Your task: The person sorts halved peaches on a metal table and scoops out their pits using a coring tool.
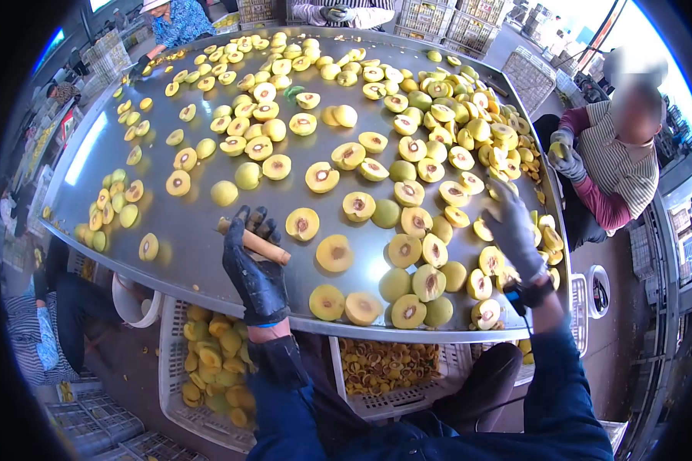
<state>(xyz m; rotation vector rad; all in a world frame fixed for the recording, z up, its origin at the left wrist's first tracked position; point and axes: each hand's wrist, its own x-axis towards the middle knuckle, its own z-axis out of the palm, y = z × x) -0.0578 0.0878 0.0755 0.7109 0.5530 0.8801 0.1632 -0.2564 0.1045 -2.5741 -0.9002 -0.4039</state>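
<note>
My left hand, in a black glove, is closed around a short wooden-handled tool near the front edge of the metal table. The working end of that tool cannot be made out. My right hand, in a grey glove, reaches over the right side with fingers stretched and apart, close to several yellow peach halves. Cut peach halves lie all around, many showing brown pit hollows, such as one peach half to the right of my left hand. A larger heap of peaches covers the table's far right.
The metal table has a raised rim. Below its front edge stand a crate of peach halves and a crate of pits and scraps. A white bucket is at left. Co-workers stand at the right and far side.
</note>
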